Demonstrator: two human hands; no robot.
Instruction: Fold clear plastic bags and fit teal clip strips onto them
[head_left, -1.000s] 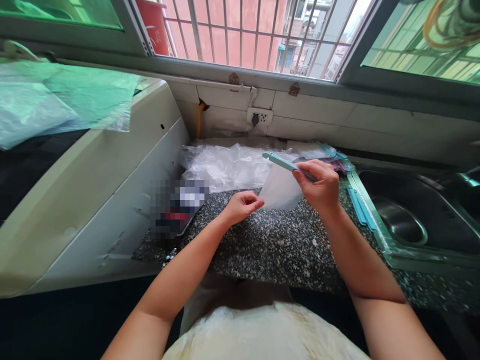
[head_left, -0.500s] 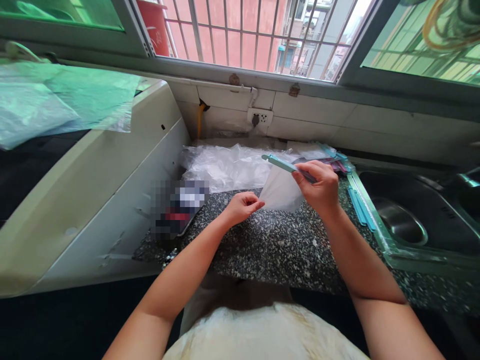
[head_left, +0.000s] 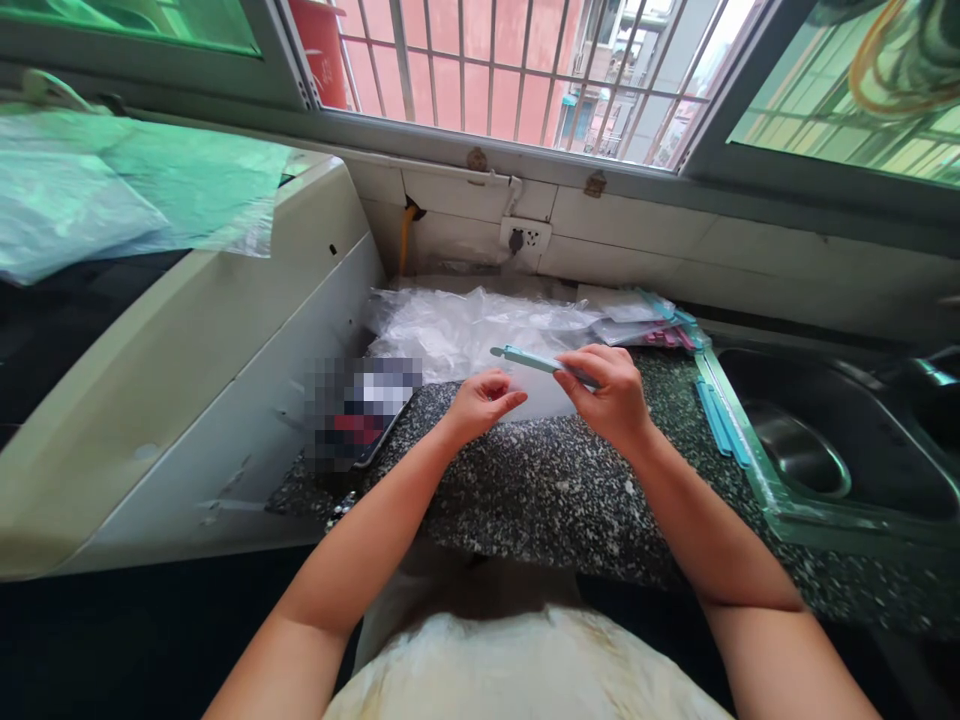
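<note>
A pale teal bag-sealing clip [head_left: 529, 358] runs along the top edge of a thin, clear plastic bag [head_left: 544, 395], which hangs below it above the counter. My right hand [head_left: 607, 395] is closed on the clip's right part, thumb in front and fingers behind. Just left of the bag is my left hand [head_left: 480, 405], its fingers loosely curled and its thumb apart from them, pointing at the bag's left side. Nothing shows between that thumb and the fingers. The clip's free left end reaches above the left hand.
Crumpled clear bags [head_left: 465, 325] lie along the wall. Clipped bags with teal and pink clips [head_left: 671, 330] are stacked right of them. Two teal clips [head_left: 721, 415] lie beside the sink [head_left: 862, 390]. A partly blurred phone [head_left: 382, 400] rests near the stove's side [head_left: 300, 330].
My right hand has moved left and down with the clip and bag. My left hand has come off the bag's corner, its thumb now apart from the fingers. The view has shifted slightly.
</note>
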